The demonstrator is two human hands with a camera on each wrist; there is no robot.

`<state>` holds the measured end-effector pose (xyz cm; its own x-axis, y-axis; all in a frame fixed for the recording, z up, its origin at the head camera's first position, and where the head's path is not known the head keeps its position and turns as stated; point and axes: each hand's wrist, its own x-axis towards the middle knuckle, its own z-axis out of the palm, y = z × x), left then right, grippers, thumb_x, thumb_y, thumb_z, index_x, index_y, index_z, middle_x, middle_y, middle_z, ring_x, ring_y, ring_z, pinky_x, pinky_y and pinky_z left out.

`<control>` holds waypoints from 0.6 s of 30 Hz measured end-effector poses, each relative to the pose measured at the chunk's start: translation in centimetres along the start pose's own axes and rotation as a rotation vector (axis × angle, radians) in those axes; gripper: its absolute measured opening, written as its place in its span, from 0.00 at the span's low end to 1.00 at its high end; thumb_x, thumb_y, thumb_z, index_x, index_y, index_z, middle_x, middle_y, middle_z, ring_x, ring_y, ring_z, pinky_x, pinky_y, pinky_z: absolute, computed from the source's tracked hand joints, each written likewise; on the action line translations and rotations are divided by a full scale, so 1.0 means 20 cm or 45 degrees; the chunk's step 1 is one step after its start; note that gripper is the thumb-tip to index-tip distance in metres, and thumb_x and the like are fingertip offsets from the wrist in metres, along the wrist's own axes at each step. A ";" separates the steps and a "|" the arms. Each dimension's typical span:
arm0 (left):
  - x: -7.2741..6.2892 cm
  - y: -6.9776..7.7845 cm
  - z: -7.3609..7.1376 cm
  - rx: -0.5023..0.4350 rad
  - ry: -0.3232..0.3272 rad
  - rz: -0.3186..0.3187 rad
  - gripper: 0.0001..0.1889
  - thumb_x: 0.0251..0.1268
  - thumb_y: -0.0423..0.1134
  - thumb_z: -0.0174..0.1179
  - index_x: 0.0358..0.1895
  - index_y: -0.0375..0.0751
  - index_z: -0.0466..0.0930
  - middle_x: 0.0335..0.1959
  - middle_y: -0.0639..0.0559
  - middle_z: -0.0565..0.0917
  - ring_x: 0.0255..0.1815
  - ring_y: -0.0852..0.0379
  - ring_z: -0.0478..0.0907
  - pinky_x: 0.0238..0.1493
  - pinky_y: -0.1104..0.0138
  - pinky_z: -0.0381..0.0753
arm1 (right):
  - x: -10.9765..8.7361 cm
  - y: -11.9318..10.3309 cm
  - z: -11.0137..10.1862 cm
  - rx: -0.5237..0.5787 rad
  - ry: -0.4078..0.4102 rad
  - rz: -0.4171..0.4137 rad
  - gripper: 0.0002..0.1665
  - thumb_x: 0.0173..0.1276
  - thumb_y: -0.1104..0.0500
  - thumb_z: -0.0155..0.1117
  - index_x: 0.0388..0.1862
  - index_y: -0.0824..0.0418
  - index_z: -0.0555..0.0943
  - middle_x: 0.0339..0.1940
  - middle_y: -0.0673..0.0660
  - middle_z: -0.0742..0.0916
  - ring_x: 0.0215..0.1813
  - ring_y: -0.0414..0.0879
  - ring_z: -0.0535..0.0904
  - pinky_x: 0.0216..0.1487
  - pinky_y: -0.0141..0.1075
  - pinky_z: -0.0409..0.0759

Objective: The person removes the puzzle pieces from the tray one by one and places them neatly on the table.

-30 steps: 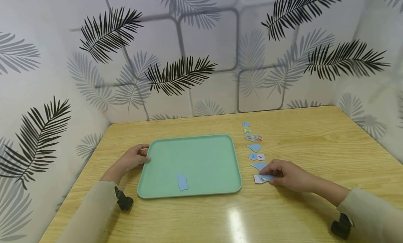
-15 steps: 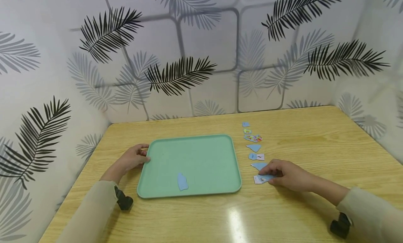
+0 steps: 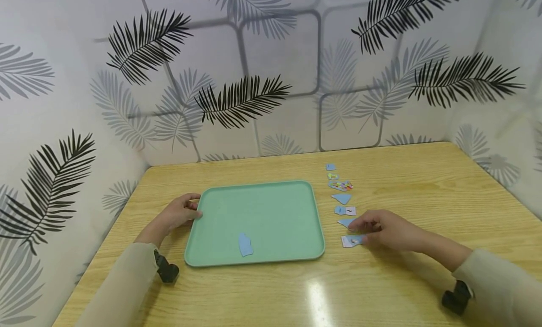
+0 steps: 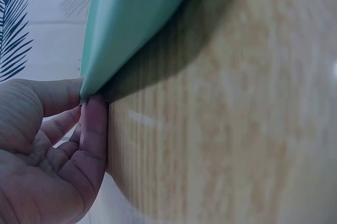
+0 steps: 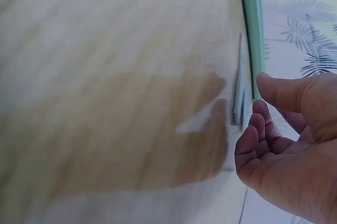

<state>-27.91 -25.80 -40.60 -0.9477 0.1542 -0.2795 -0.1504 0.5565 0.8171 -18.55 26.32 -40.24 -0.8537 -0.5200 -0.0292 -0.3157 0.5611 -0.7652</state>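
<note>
My left hand (image 3: 181, 211) pinches the left rim of the green tray (image 3: 254, 200); in the left wrist view the thumb lies on the tray's edge, with fingers bent below it. A light-blue puzzle piece (image 3: 245, 244) lies inside the tray near its front. On the right, my right hand (image 3: 387, 229) hovers low over the nearest puzzle piece (image 3: 350, 241), blue with a white end. In the right wrist view, thumb and fingers (image 5: 247, 142) stand apart with nothing between them. The fingertips partly cover a blue pointed piece (image 3: 345, 222) just behind.
A column of puzzle pieces runs back along the tray's right side: a blue-and-white piece (image 3: 345, 211), a blue triangular one (image 3: 342, 198), a multicoloured one (image 3: 341, 186) and smaller ones behind. The wooden table (image 3: 262, 289) meets a leaf-patterned wall (image 3: 279, 124) at the back.
My right hand has let go of the nearest blue-and-white puzzle piece and risen slightly, its fingers now off it. The left hand and the tray have not moved.
</note>
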 end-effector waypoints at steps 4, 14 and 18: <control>0.00 0.00 0.00 -0.002 -0.004 0.001 0.32 0.68 0.28 0.58 0.73 0.34 0.57 0.48 0.41 0.68 0.47 0.49 0.70 0.45 0.62 0.79 | 0.02 -0.02 -0.01 0.009 0.014 -0.001 0.18 0.64 0.65 0.68 0.53 0.61 0.83 0.48 0.55 0.83 0.46 0.49 0.75 0.43 0.36 0.77; 0.00 0.00 0.00 0.000 -0.006 -0.003 0.32 0.67 0.28 0.59 0.73 0.33 0.57 0.48 0.41 0.69 0.47 0.49 0.70 0.45 0.62 0.79 | 0.10 -0.09 0.03 0.071 0.019 -0.061 0.18 0.65 0.67 0.66 0.54 0.63 0.82 0.49 0.58 0.82 0.44 0.48 0.75 0.43 0.35 0.78; 0.00 0.01 0.00 0.002 -0.006 -0.002 0.32 0.67 0.28 0.59 0.73 0.33 0.57 0.48 0.41 0.68 0.47 0.49 0.69 0.45 0.62 0.79 | 0.14 -0.13 0.07 0.089 0.031 -0.067 0.17 0.65 0.66 0.66 0.54 0.64 0.82 0.48 0.60 0.83 0.44 0.47 0.76 0.43 0.35 0.78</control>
<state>-27.88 -25.72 -40.46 -0.9461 0.1573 -0.2829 -0.1514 0.5577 0.8162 -19.52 22.42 -39.24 -0.8466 -0.5315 0.0274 -0.3317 0.4867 -0.8081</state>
